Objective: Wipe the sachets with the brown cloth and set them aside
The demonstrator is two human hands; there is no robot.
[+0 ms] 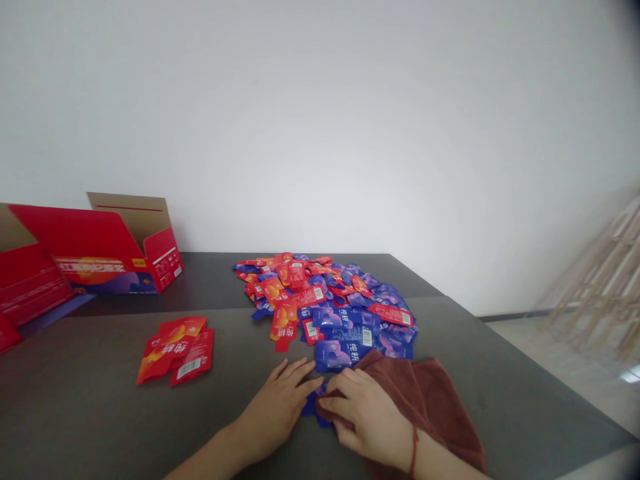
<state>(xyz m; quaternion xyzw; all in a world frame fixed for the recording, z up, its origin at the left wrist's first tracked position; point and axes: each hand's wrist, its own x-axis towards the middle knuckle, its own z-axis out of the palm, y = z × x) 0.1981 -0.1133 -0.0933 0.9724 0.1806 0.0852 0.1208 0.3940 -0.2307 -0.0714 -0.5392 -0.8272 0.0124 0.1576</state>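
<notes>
White plain wall (320, 133) behind all. Dark grey tabletop (90, 427) below it, carrying the items. At far left, red printed cardboard carton (100, 257), flaps open. Mid-table, broad heap of flat glossy red and blue packets (295, 293), overlapping, blue mostly toward the right and near side. Brown soft cloth (445, 407), rumpled, at the heap's near right. Right hand (367, 410): fingers bent, clamped on a fold of the cloth, pressing over a packet. Left hand (280, 403): palm down, fingers extended, gripping nothing visibly; fingertips at the same packet. Red-orange packets (173, 350), overlapping, lie apart to the left. Single blue glossy packet (309, 405): on tabletop between the hands, mostly covered. Thin red cord (414, 450) around right wrist
</notes>
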